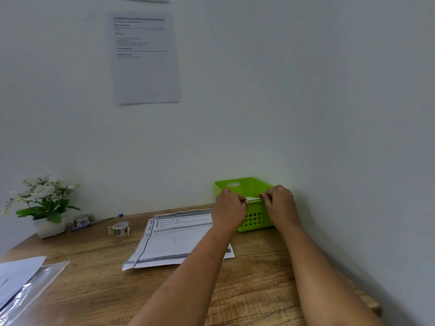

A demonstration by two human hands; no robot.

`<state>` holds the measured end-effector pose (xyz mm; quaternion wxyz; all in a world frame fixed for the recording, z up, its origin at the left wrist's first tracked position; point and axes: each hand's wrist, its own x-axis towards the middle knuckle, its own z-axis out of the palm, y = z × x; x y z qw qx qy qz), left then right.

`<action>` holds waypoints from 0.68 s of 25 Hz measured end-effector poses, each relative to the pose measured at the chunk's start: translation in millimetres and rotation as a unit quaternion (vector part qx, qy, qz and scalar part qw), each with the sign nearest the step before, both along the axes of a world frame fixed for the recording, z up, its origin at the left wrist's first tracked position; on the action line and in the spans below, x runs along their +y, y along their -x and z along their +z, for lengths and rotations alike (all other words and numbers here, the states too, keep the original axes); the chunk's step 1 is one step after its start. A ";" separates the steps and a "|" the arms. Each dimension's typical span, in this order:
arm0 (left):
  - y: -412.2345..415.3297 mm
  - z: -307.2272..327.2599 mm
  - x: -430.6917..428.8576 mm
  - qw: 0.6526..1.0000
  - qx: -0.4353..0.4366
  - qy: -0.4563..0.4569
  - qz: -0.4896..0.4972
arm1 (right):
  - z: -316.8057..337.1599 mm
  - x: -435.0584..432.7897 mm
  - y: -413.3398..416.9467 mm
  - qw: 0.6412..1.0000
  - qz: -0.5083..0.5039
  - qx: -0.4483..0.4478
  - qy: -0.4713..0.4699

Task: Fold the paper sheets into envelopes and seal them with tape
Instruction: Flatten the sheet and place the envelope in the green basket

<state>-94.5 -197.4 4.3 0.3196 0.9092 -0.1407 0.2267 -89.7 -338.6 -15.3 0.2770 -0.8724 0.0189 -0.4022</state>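
1. Tape roll (119, 228) waits at lower left of centre, beside the printed paper sheets (175, 238) stacked mid-frame.
2. Left hand (229, 205) and right hand (280, 201), right of centre, pinch a white folded piece (252, 198) over the green basket (256, 218).
3. Lower it flat, releasing evenly.

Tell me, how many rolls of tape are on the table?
2. One patterned tape roll stands left of the printed paper sheets; another patterned roll sits beside the white flower pot.
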 end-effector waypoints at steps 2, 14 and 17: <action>0.6 1.2 1.9 1.000 -0.002 -0.007 -0.002 | -0.7 0.7 0.7 1.000 -0.002 -0.008 0.021; 3.6 -14.2 78.1 1.000 0.017 0.000 0.009 | 2.5 36.3 12.2 0.981 0.031 -0.122 0.149; -0.6 -26.3 136.6 0.994 0.073 -0.029 0.073 | 3.2 73.2 17.7 0.963 0.094 -0.117 0.225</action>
